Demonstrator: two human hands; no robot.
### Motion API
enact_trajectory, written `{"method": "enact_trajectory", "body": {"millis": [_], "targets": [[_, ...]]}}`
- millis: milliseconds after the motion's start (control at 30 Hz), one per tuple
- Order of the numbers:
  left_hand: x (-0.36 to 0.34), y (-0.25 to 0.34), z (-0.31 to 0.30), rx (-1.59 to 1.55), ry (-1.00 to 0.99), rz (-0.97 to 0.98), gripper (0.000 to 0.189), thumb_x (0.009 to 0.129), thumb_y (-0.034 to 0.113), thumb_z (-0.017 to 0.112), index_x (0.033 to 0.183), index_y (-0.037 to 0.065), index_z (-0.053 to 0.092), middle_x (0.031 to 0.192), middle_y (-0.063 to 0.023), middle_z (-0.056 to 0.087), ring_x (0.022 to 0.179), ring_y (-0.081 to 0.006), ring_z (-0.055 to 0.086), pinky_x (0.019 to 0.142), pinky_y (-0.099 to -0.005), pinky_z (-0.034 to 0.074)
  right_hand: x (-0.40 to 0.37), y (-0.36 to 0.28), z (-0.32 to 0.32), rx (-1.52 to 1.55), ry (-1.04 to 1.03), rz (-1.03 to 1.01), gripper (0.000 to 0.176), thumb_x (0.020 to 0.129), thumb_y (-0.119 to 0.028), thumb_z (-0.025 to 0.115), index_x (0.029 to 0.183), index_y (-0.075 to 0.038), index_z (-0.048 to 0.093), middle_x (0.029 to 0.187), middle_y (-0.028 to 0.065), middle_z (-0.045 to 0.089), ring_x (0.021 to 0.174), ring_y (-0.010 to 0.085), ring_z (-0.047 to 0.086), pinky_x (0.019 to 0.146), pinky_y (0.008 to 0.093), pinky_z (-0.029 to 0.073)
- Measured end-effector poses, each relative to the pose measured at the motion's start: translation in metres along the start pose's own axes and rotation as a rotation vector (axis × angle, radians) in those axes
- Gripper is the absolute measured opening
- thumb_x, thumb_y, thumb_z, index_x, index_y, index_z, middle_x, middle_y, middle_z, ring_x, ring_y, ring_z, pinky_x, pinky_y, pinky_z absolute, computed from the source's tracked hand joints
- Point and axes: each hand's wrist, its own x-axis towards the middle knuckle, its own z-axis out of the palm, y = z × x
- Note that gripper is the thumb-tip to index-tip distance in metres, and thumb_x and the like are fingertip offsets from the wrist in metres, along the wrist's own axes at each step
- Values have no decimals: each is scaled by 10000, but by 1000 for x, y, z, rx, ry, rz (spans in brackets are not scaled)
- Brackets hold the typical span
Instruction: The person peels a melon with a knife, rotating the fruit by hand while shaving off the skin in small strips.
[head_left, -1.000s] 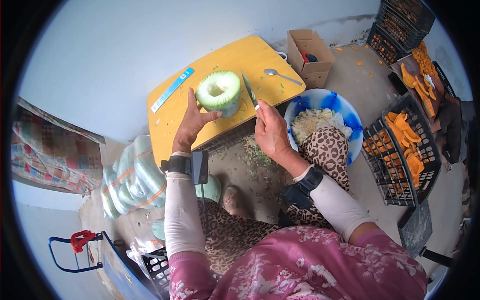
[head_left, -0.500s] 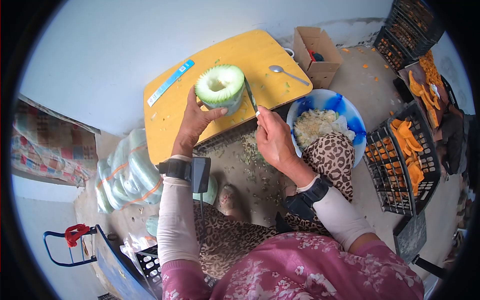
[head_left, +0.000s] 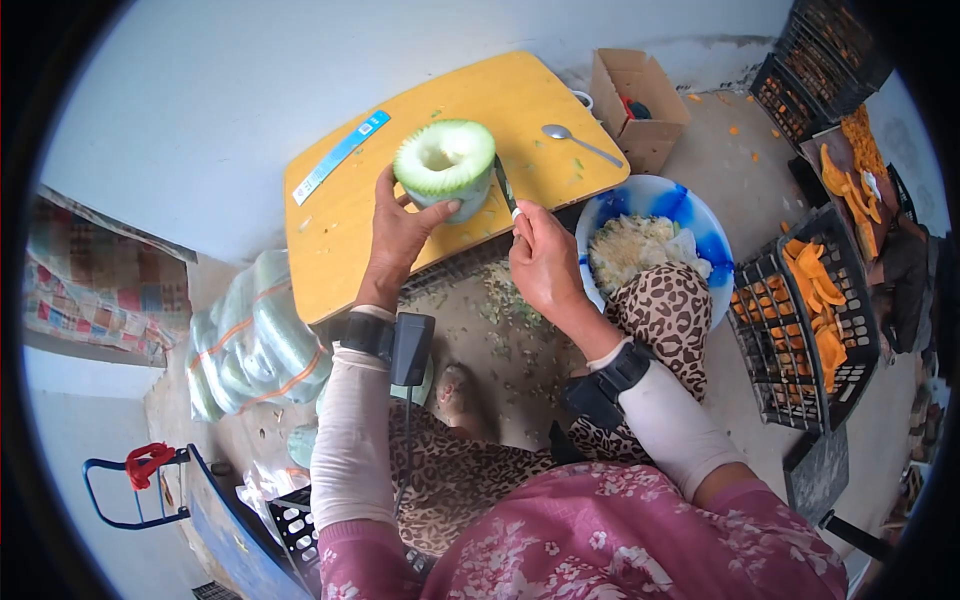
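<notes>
On the yellow table [head_left: 340,240] stands a hollowed pale green melon [head_left: 468,160] with a notched rim, near the front edge. My left hand [head_left: 400,235] grips its left and near side, thumb across the front. The fingers of my right hand [head_left: 545,258] are closed round the handle of a knife [head_left: 504,182], whose dark blade points up beside the melon's right side. A spoon [head_left: 580,143] lies to the right, and a blue and white ruler-like strip [head_left: 342,156] lies at the left.
A blue and white basin [head_left: 712,235] with pale shreds stands right of the table. Behind it is a cardboard box [head_left: 650,140]. Black crates [head_left: 790,390] with orange pieces stand at the right. Wrapped green bundles [head_left: 255,345] lie at the left. Scraps litter the floor.
The knife has moved slightly, from against the melon's upper right edge to a little lower on its right. The view has shifted slightly.
</notes>
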Motion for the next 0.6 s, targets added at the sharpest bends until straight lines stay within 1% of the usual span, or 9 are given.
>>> {"method": "enact_trajectory", "body": {"millis": [67,100,167,300,367,467,567,600], "targets": [[-1,2,2,-18,-14,-10,1069,655,154,924,1468,-11,249,1353,-193,491,1272,-297,486,1024,-412,488,4,2,6,-62,-30,4,345,841,62,555,1184,61,527,947,227,617,866,409,624,770,456,511],[0,0,2,-40,-40,-4,1088,654,171,928,1472,-14,234,1363,-192,481,1280,-294,480,1034,-409,481,5,0,6,-65,-65,28,339,841,62,556,1180,63,530,949,228,617,865,409,623,769,452,511],[3,-5,1,-81,-23,23,1100,651,172,929,1474,-19,225,1364,-196,479,1282,-292,478,1041,-403,475,1,-5,2,-78,-140,76,329,843,62,556,1171,69,536,954,229,616,864,408,620,765,444,511],[0,-5,0,-101,-21,28,1110,646,180,928,1477,-29,222,1361,-200,480,1282,-286,477,1052,-388,461,-9,-2,9,-19,-115,-4,340,841,54,557,1180,73,540,937,220,605,857,401,612,755,445,508],[-3,-8,-3,-50,-1,35,1104,646,179,925,1477,-31,228,1359,-200,481,1282,-283,477,1047,-383,460,-11,-2,11,-5,-105,-18,355,833,55,553,1187,76,539,922,212,598,850,394,608,745,443,506],[-11,-5,-9,-29,16,24,1091,649,172,918,1476,-33,237,1360,-199,483,1283,-278,476,1041,-377,458,-17,-8,13,-57,-149,-8,360,857,53,547,1216,83,532,937,209,630,847,329,675,762,358,541],[-25,1,-23,-3,39,17,1081,657,167,910,1478,-34,235,1365,-196,481,1288,-278,472,1040,-375,455,-25,-10,23,33,-184,3,393,816,56,555,1208,76,525,914,223,583,844,404,591,737,454,497],[-28,2,-30,12,47,20,1079,660,165,906,1479,-34,233,1367,-195,480,1289,-279,470,1041,-375,454,-27,-11,26,27,-203,-6,405,815,55,554,1218,74,519,925,227,581,854,410,588,746,461,494]]}}
